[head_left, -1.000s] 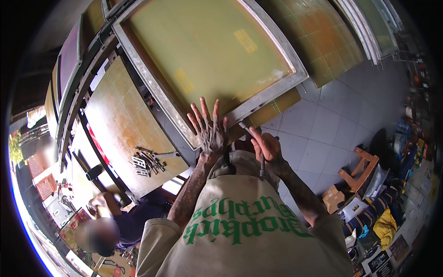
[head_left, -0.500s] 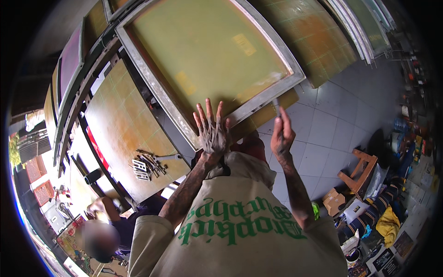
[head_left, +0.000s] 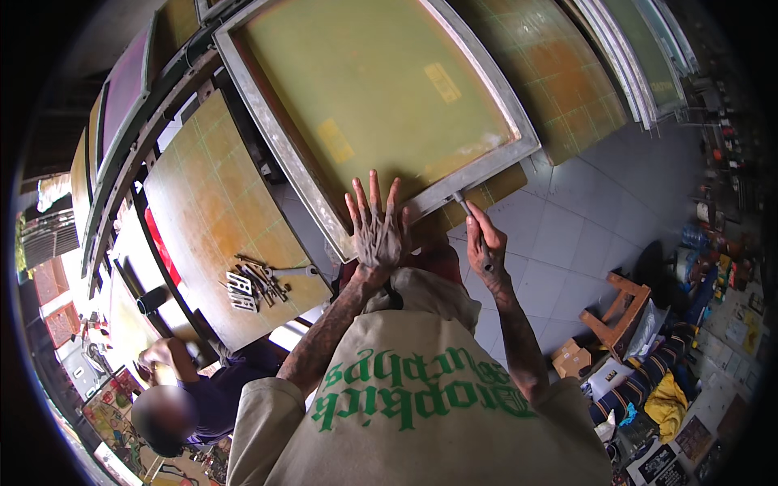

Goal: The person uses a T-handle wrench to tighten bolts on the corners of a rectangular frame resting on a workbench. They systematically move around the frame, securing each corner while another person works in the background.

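Note:
A large screen-printing frame [head_left: 271,130] with a grey metal border and yellow-green mesh lies in front of me. My left hand [head_left: 378,235] rests palm down at its near corner, fingers spread over the border and the mesh edge. With closed fingers, my right hand [head_left: 488,247] holds a slim grey metal tool [head_left: 463,202] beside the near border. The tool's far end meets that border's outer side; its exact kind is hidden by my fingers. Beneath the frame, part of a yellowish board [head_left: 498,185] sticks out.
To the left, a tan board [head_left: 207,186] carries a wrench [head_left: 296,271] and a pile of bolts and metal parts [head_left: 258,283]. Another person [head_left: 231,397] works at lower left. A wooden stool [head_left: 620,316] and a cardboard box [head_left: 571,358] stand on the tiled floor at right.
My right hand has moved left and slightly down, bringing the tool to the frame's near border. My left hand stays spread at the corner. The whole view has shifted a little.

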`<state>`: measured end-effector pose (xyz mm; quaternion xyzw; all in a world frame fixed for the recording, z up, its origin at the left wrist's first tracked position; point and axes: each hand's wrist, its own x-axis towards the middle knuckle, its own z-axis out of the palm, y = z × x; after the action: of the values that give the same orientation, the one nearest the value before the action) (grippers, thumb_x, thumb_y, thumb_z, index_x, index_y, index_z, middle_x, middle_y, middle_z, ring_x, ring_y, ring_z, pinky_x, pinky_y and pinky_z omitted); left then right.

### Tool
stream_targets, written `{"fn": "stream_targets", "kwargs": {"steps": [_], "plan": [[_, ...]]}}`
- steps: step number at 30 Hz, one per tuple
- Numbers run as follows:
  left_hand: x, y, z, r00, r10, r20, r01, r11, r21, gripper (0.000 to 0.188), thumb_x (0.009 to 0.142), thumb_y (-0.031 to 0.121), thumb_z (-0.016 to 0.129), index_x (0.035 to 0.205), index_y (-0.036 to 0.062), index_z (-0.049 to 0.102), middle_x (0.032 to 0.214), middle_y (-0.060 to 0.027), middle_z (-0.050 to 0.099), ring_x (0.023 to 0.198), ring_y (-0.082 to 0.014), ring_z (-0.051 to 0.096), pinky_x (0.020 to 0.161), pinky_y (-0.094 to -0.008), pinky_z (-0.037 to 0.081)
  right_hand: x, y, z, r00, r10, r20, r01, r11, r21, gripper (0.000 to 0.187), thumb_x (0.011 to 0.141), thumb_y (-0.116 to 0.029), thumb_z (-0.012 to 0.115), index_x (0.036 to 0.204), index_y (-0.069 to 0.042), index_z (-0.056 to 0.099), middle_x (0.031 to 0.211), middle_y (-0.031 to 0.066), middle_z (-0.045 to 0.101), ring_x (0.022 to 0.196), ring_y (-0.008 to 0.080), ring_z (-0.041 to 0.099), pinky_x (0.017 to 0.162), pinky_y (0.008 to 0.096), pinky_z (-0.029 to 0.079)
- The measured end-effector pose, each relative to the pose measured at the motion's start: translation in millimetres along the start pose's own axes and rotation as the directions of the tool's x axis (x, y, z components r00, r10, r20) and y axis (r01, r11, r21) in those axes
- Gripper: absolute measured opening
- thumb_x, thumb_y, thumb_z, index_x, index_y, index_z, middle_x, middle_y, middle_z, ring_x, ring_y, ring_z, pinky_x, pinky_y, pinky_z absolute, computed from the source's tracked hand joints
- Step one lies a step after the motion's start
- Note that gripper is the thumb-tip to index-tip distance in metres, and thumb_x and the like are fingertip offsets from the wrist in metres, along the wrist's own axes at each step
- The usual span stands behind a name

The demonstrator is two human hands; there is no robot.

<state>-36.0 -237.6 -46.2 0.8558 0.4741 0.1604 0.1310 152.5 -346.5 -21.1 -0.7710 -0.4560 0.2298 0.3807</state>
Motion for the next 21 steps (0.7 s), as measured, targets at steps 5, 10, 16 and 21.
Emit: {"fn": "stream_targets", "kwargs": {"steps": [5,10,16,21], "plan": [[1.5,2.2,-2.9,1.0,-0.014,-0.016,0.014,1.0,-0.016,0.061,0.096,0.026,0.059,0.152,0.0169,0.037,0.163,-0.02,0.02,0.15,-0.0472,0.014,0.12,-0.0633,0.012,-13.8,0.3,15.7,0.955,-0.291,-0.056,0.289,0.956,-0.05,0.029,0.1,-0.007,0.058,0.127,0.0,0.063,0.087,0.0176,0.071,0.061,0.023,0.066,0.059,0.0332,0.052],[3.5,2.4,-2.9,1.0,0.0,-0.025,-0.001,0.999,-0.035,0.061,0.095,0.024,0.06,0.151,0.0163,0.037,0.162,-0.02,0.02,0.15,-0.0473,0.013,0.119,-0.0635,0.012,-9.1,9.2,9.1,0.935,-0.326,-0.139,0.319,0.945,-0.069,0.032,0.098,-0.004,0.057,0.13,0.0,0.061,0.08,0.0152,0.068,0.059,0.0209,0.064,0.054,0.0329,0.05],[1.3,-0.6,-4.0,1.0,0.01,-0.009,-0.011,0.999,-0.036,0.061,0.095,0.023,0.061,0.15,0.0165,0.038,0.163,-0.0201,0.02,0.15,-0.0468,0.013,0.12,-0.0634,0.012,2.5,15.6,0.7,0.914,-0.256,-0.316,0.222,0.965,-0.14,0.035,0.1,-0.009,0.058,0.133,0.0,0.058,0.094,0.017,0.072,0.065,0.0206,0.069,0.058,0.0329,0.052],[0.6,-1.6,-2.8,1.0,0.015,-0.007,-0.015,0.999,-0.037,0.061,0.095,0.025,0.062,0.151,0.0177,0.038,0.162,-0.0194,0.021,0.15,-0.0465,0.014,0.12,-0.0629,0.013,4.8,-2.0,19.6,0.944,-0.172,-0.283,0.15,0.984,-0.099,0.021,0.096,-0.011,0.067,0.113,0.002,0.063,0.085,0.0155,0.069,0.062,0.0225,0.066,0.056,0.0322,0.051]]}}
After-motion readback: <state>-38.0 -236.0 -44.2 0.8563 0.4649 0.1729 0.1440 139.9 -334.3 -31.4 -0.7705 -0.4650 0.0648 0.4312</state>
